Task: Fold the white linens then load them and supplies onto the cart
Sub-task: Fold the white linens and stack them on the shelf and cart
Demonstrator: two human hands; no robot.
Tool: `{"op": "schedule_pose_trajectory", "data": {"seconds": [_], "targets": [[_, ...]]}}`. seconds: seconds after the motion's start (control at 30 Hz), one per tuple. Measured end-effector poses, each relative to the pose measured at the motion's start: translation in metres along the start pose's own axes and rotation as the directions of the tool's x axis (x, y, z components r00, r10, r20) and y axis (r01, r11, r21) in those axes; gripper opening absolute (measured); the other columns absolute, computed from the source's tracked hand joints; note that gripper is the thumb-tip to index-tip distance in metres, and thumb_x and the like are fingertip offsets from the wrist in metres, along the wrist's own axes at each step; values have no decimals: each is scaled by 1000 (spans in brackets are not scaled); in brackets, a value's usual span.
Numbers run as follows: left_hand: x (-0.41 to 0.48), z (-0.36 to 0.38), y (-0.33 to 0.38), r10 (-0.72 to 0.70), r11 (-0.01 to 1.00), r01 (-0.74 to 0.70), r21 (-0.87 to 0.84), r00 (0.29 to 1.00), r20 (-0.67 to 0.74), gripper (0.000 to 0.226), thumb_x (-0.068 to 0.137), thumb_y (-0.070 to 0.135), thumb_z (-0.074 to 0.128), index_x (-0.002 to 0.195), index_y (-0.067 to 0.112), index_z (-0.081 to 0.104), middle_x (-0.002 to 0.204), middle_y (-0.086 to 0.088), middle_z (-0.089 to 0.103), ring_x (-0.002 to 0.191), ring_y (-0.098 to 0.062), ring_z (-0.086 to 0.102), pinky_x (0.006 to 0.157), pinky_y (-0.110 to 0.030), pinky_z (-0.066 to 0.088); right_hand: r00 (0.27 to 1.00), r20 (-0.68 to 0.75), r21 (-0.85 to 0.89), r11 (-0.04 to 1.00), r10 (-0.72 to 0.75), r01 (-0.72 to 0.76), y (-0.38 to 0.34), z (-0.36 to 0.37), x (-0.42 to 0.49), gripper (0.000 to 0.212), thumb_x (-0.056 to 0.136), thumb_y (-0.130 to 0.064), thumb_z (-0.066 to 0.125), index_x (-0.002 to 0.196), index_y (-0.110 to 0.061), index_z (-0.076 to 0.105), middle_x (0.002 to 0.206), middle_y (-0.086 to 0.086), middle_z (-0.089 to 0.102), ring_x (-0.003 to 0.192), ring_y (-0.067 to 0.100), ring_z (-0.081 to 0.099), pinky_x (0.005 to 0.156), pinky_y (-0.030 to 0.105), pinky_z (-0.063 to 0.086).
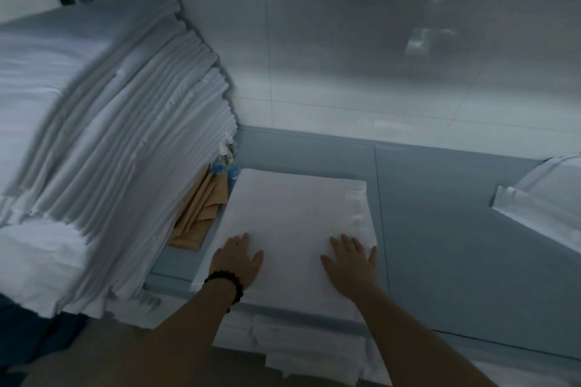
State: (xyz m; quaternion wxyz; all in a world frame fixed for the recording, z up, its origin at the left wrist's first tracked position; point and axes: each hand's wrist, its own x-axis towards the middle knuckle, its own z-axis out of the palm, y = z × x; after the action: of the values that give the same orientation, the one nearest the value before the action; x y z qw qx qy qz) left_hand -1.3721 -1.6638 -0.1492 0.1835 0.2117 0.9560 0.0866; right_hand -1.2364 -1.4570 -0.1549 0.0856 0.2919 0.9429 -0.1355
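A folded white linen [295, 214] lies flat on the blue-grey table [440, 229] in front of me. My left hand [237, 259], with a dark bead bracelet at the wrist, rests palm down on the linen's near left part, fingers straight. My right hand [352, 261] presses flat on its near right part, fingers spread. More white linen [298, 345] hangs over the table's front edge below my arms.
A tall stack of folded white linens [103, 141] fills the left side. Between it and the flat linen lie tan folded cloths [201, 214] and clear bottles with blue caps [224, 163]. Another white linen [547, 198] sits at the right edge. A wall stands behind.
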Motion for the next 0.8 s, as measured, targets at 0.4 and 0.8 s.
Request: {"op": "schedule_pose_trajectory", "data": {"seconds": [0.4, 0.8], "targets": [[-96, -21, 92, 303, 920, -354, -171, 916, -263, 67, 97, 50, 40, 151, 14, 26, 155, -5, 31, 141, -19, 29, 117, -34, 19, 929, -362, 236, 972, 75, 14, 41, -57, -104, 55, 98, -48, 40, 144, -17, 43, 150, 4, 41, 141, 20, 29, 118, 40, 13], [-153, 3, 209, 565, 728, -634, -261, 770, -296, 49, 94, 39, 52, 133, 8, 50, 135, -8, 54, 118, -23, 51, 100, -29, 38, 734, -509, 472, 859, 449, -199, 130, -84, -218, 40, 95, -33, 57, 122, -5, 63, 131, 14, 58, 125, 28, 49, 108, 42, 34]]}}
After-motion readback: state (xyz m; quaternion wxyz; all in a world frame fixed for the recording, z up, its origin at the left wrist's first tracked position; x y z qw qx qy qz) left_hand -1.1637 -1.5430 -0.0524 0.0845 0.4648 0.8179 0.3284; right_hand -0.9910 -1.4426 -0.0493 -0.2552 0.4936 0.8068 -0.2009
